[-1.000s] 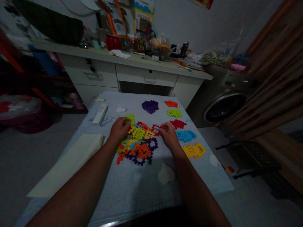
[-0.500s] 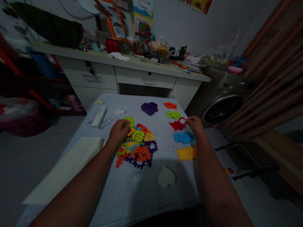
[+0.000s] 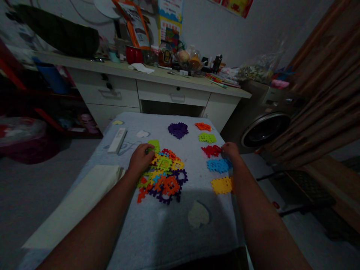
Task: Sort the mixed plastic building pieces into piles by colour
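My left hand [image 3: 141,159] is at the left edge of a mixed heap of interlocking plastic tiles [image 3: 164,163] in green, yellow, orange, blue and purple. Its fingers are closed on a lime-green tile [image 3: 154,144] at the heap's far side. On the right, my right hand [image 3: 231,149] pinches the outer end of a red tile [image 3: 216,150], which lies low over a red pile [image 3: 207,151]. Fingertips partly hide that tile's edge. Sorted piles run along this side: orange [image 3: 203,126] and lime green [image 3: 207,138] beyond, blue [image 3: 218,165] and yellow [image 3: 221,185] nearer.
A purple tile pile [image 3: 178,130] sits at the far middle of the cloth-covered table [image 3: 180,240]. A white box [image 3: 117,141] and a folded pale sheet [image 3: 75,202] lie left. Beyond stand a cluttered desk [image 3: 174,84] and a washing machine [image 3: 261,112].
My right hand has lowered the red tile, once tilted up with its hole showing, onto the red pile. My left hand has stayed by the heap, closed on the green tile.
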A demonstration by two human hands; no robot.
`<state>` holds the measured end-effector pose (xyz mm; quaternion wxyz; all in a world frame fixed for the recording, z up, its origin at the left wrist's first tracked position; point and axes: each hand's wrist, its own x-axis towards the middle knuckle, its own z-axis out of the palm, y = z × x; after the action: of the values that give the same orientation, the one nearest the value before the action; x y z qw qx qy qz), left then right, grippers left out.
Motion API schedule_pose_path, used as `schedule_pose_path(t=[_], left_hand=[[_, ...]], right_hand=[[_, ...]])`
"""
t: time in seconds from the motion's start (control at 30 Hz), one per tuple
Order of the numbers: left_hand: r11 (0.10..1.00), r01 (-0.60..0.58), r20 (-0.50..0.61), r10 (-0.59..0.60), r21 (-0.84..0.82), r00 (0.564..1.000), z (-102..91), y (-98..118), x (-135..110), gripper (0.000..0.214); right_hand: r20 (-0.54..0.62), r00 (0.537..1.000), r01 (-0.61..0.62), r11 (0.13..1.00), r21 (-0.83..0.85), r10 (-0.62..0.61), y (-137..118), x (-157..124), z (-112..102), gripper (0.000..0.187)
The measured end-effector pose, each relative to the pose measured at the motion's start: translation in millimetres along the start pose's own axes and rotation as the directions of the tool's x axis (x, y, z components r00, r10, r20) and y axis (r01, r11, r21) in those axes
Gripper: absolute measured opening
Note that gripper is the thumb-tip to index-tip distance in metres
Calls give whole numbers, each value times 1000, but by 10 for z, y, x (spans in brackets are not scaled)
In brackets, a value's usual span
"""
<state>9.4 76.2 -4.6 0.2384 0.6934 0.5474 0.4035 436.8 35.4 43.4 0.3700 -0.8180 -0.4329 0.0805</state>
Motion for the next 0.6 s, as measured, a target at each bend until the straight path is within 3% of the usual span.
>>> schedule_pose_path(t=[0.1, 0.23, 0.3, 0.43, 0.6], left_hand=[[1000, -7, -7, 7, -3, 1000, -3, 12, 2, 30], [1000, -6, -19, 6, -12, 1000, -4, 25, 2, 30], [1000, -1, -17, 1, -24, 1000, -7, 39, -3, 30], [999, -2, -23, 1, -45, 1000, -12, 69, -13, 29], [999, 13, -24, -15, -47, 1000, -13, 89, -19, 28]], right_hand=[[18, 1000, 8, 999, -46, -7, -195, -50, -19, 17], [73, 979, 184, 979, 86, -191, -608, -256, 165, 5], [161, 936, 280, 940, 195, -312, -830, -433, 351, 5], [374, 812, 344, 885, 314, -448, -1131, -833, 784, 7], [394, 768, 409, 860, 307, -505, -1149, -1131, 1149, 11]])
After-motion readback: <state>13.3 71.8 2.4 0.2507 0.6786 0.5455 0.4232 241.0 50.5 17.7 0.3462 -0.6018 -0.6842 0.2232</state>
